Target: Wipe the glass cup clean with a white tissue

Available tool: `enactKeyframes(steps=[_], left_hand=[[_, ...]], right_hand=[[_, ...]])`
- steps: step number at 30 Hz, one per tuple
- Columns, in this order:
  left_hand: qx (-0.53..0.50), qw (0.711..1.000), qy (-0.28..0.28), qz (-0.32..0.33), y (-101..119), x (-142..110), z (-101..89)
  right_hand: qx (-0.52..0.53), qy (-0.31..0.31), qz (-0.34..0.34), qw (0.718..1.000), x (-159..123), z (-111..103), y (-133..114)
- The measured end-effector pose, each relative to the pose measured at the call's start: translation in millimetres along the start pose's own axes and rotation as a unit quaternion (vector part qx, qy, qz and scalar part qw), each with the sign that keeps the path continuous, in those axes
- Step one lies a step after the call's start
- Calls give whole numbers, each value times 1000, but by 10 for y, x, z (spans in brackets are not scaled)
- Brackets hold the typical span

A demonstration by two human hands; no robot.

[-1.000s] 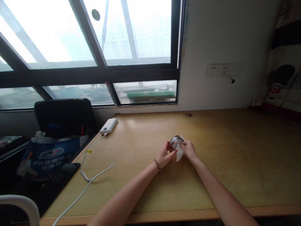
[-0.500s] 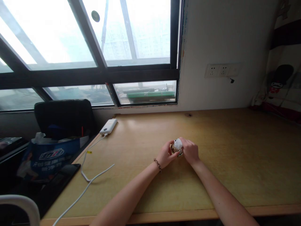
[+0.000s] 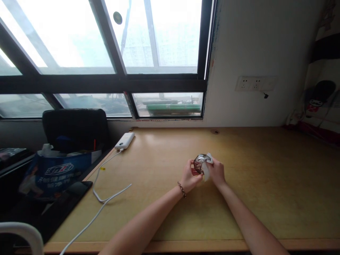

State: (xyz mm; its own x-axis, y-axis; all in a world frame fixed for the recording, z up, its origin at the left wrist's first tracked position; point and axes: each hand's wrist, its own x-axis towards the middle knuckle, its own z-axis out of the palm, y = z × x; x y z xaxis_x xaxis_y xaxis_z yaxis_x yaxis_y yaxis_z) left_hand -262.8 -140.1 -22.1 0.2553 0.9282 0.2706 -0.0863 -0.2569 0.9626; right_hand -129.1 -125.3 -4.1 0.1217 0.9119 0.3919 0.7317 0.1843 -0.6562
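Note:
My left hand (image 3: 189, 179) is closed around the left side of a small, shiny, rounded glass (image 3: 198, 163), whose exact kind I cannot make out. The fingers show partly through it. A white tissue (image 3: 206, 172) is pinched in my right hand (image 3: 217, 173) and lies against the right side and rim of the glass, one end hanging down in front. Both hands are above the middle of the wooden desk (image 3: 164, 212). A braided bracelet (image 3: 182, 189) circles my left wrist.
A white power bank (image 3: 124, 141) lies at the desk's left edge, its white cable (image 3: 97, 212) running toward the front. Left of the desk are a black chair (image 3: 75, 124) and a blue bag (image 3: 58, 173). Wall sockets (image 3: 251, 84) are at the back right.
The glass has turned in my left hand and shows more of its side. The tissue has moved from a bunch at the opening to the right rim, with an end hanging down. The view has shifted slightly.

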Motion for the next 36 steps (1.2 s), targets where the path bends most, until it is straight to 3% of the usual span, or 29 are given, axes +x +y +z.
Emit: enactKeyframes(steps=[2, 4, 9, 12, 15, 17, 20, 24, 27, 30, 33, 36], left_hand=[[-18, 999, 5, 26, 37, 1, -2], [0, 999, 0, 44, 84, 6, -27], [120, 992, -15, 31, 158, 32, -111], [84, 996, -30, 12, 123, 49, -110], [5, 999, -41, -9, 52, 61, -79], [-42, 997, -50, -39, 17, 65, -61], [-98, 991, -41, -80, 6, 72, -44], [-137, 988, 0, -75, 23, 91, -43], [-141, 987, 34, -74, 12, 107, -60], [-173, 979, 40, -102, -6, 121, -86], [-227, 965, 29, -126, -10, 144, -112], [-250, 954, 57, -157, -17, 179, -139]], right_hand=[[51, -21, 42, 998, -11, 69, -13], [52, -22, 42, 997, -28, 92, -27], [-86, 23, -57, 994, -52, -33, -41], [-128, 16, -119, 985, -66, -110, -46], [-104, 10, -140, 985, -71, -130, -49], [-67, 15, -110, 992, -54, -108, -41], [4, -8, -6, 1000, -2, -26, -10], [136, -76, 132, 979, 43, 115, 23], [224, -118, 138, 957, 37, 160, 14], [243, -130, 144, 950, 29, 141, -5], [211, -120, 153, 958, 31, 88, -21], [136, -55, 113, 983, 38, 11, -36]])
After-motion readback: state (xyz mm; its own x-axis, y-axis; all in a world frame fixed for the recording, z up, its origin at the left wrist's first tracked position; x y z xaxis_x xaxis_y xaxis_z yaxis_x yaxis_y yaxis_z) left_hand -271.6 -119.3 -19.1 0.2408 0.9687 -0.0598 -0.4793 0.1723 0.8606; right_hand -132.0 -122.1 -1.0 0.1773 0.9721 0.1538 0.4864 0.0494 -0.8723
